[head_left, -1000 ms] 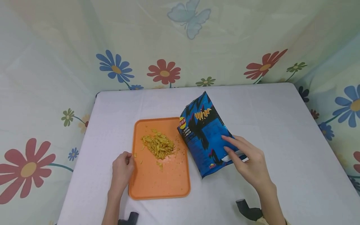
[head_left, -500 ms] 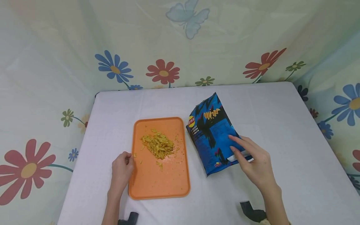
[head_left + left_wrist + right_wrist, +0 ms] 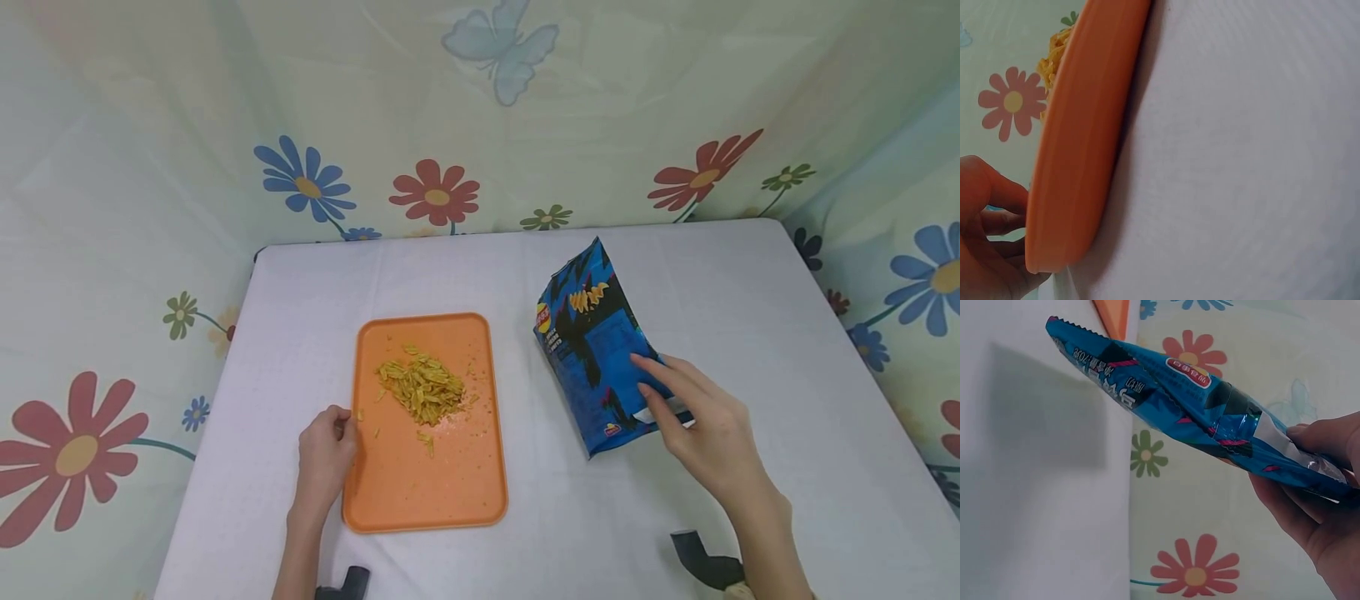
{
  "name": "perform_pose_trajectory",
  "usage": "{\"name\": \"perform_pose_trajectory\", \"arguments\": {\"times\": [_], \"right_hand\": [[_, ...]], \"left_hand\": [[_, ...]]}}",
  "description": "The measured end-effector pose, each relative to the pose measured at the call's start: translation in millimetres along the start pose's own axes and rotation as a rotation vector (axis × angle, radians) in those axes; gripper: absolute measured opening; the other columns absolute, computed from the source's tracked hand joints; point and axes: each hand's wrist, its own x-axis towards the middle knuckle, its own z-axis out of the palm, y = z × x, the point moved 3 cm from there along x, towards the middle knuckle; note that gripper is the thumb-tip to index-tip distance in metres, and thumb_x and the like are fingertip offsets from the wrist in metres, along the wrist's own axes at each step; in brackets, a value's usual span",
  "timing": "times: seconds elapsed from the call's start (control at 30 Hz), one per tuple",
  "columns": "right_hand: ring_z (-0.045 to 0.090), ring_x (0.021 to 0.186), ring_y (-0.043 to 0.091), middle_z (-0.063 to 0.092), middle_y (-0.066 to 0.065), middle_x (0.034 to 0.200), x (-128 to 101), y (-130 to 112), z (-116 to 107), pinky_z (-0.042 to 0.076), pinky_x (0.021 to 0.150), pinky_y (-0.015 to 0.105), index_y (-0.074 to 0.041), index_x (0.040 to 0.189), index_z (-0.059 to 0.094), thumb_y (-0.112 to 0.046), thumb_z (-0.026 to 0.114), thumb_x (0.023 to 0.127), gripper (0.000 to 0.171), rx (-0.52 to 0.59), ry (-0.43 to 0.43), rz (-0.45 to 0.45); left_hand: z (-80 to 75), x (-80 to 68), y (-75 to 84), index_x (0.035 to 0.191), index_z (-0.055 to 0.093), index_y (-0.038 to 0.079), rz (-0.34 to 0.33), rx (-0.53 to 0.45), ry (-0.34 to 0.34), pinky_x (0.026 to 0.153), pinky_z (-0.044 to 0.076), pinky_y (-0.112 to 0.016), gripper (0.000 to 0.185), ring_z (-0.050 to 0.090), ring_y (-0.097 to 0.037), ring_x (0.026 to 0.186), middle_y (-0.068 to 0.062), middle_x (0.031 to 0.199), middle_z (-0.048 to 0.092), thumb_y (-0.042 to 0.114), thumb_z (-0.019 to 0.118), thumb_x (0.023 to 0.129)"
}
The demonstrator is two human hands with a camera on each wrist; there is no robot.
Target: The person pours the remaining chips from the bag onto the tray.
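An orange tray [image 3: 423,500] lies on the white tabletop, bearing a heap of yellow chip pieces [image 3: 422,387] with crumbs scattered to its right. My left hand [image 3: 326,450] pinches the tray's left rim; the left wrist view shows its fingers at the tray's edge. To the right of the tray, my right hand [image 3: 708,425] holds a blue chip bag [image 3: 600,358] by its lower right corner, thumb on one face and fingers on the other. In the right wrist view the bag [image 3: 1179,412] looks rather flat and is held above the table.
White cloth covers the table [image 3: 750,333]; its back edge meets a flowered curtain [image 3: 600,100]. Dark curved pieces [image 3: 708,560] sit at both wrists. Table surface lies right of and behind the bag.
My right hand has carried the chip bag rightward, from over the tray's right edge to a spot apart from it. My left hand and the tray have stayed put.
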Motion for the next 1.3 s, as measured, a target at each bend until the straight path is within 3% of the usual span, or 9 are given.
{"name": "perform_pose_trajectory", "arguments": {"times": [0.2, 0.43, 0.5, 0.57, 0.63, 0.73, 0.8, 0.87, 1.3], "right_hand": [[0.066, 0.074, 0.022, 0.072, 0.017, 0.109, 3.7, 2.0, -7.1, 0.048, 0.057, 0.011, 0.001, 0.121, 0.072, -0.042, 0.046, 0.109, 0.052, -0.043, 0.009, -0.032], [0.063, 0.061, 0.023, 0.072, 0.021, 0.111, 7.5, 3.8, -11.1, 0.038, 0.046, 0.015, 0.001, 0.119, 0.073, -0.042, 0.044, 0.109, 0.052, -0.070, -0.003, -0.043], [0.064, 0.059, 0.024, 0.072, 0.021, 0.111, 8.9, 4.3, -10.9, 0.040, 0.045, 0.018, 0.000, 0.119, 0.073, -0.040, 0.042, 0.109, 0.052, -0.097, 0.000, -0.059], [0.069, 0.064, 0.028, 0.072, 0.021, 0.111, 9.4, 4.6, -10.0, 0.048, 0.046, 0.026, 0.001, 0.120, 0.073, -0.034, 0.042, 0.110, 0.048, -0.149, -0.015, -0.081], [0.072, 0.071, 0.034, 0.073, 0.022, 0.111, 9.1, 4.4, -7.8, 0.053, 0.048, 0.037, 0.002, 0.121, 0.072, -0.021, 0.052, 0.107, 0.034, -0.190, -0.017, -0.108], [0.074, 0.079, 0.039, 0.073, 0.023, 0.110, 7.6, 3.9, -4.3, 0.056, 0.052, 0.049, 0.002, 0.122, 0.072, 0.002, 0.066, 0.091, 0.032, -0.234, -0.030, -0.132], [0.073, 0.078, 0.039, 0.073, 0.023, 0.110, 6.9, 3.6, -2.3, 0.055, 0.051, 0.049, 0.002, 0.122, 0.072, 0.012, 0.071, 0.078, 0.045, -0.229, -0.029, -0.135], [0.073, 0.078, 0.038, 0.073, 0.022, 0.110, 6.5, 3.5, -1.3, 0.055, 0.051, 0.049, 0.001, 0.123, 0.071, 0.013, 0.072, 0.074, 0.050, -0.230, -0.040, -0.134], [0.073, 0.081, 0.037, 0.072, 0.022, 0.112, 6.1, 2.2, 5.0, 0.054, 0.049, 0.046, 0.002, 0.124, 0.070, 0.014, 0.071, 0.076, 0.050, -0.233, -0.074, -0.142]], "left_hand": [[-0.3, 0.1, -1.1, 0.106, 0.068, -0.008, 0.019, -0.008, 0.001, 0.052, 0.045, -0.022, 0.014, 0.059, -0.019, 0.067, -0.017, 0.086, 0.069, 0.000, 0.058, 0.099], [-2.5, -0.4, -2.3, 0.104, 0.068, -0.008, 0.037, -0.010, 0.010, 0.052, 0.044, -0.021, 0.013, 0.059, -0.019, 0.067, -0.018, 0.087, 0.070, -0.001, 0.059, 0.098], [-3.2, -0.7, -1.9, 0.104, 0.068, -0.008, 0.035, -0.008, 0.011, 0.051, 0.044, -0.022, 0.013, 0.059, -0.019, 0.066, -0.018, 0.086, 0.070, -0.001, 0.059, 0.098], [-3.8, -0.9, -1.7, 0.104, 0.069, -0.008, 0.029, -0.004, 0.013, 0.051, 0.044, -0.022, 0.014, 0.058, -0.018, 0.066, -0.017, 0.085, 0.069, -0.001, 0.059, 0.098], [-4.4, -1.1, -1.6, 0.104, 0.069, -0.008, 0.025, -0.001, 0.015, 0.050, 0.044, -0.022, 0.014, 0.058, -0.018, 0.065, -0.017, 0.084, 0.069, 0.000, 0.059, 0.098], [-4.5, -1.0, -1.4, 0.104, 0.069, -0.008, 0.031, -0.002, 0.017, 0.050, 0.044, -0.021, 0.014, 0.058, -0.017, 0.065, -0.017, 0.084, 0.069, -0.001, 0.059, 0.098], [-4.2, -0.9, -1.3, 0.103, 0.069, -0.008, 0.036, -0.003, 0.017, 0.050, 0.043, -0.021, 0.013, 0.058, -0.018, 0.065, -0.017, 0.084, 0.068, -0.001, 0.058, 0.098], [-3.8, -0.8, -1.3, 0.103, 0.068, -0.008, 0.036, -0.007, 0.015, 0.050, 0.044, -0.021, 0.014, 0.058, -0.018, 0.065, -0.018, 0.084, 0.069, -0.001, 0.058, 0.098], [-1.4, -0.3, -0.7, 0.105, 0.068, -0.008, 0.017, -0.007, 0.008, 0.050, 0.044, -0.022, 0.014, 0.058, -0.018, 0.064, -0.018, 0.085, 0.068, -0.001, 0.058, 0.098]]}}
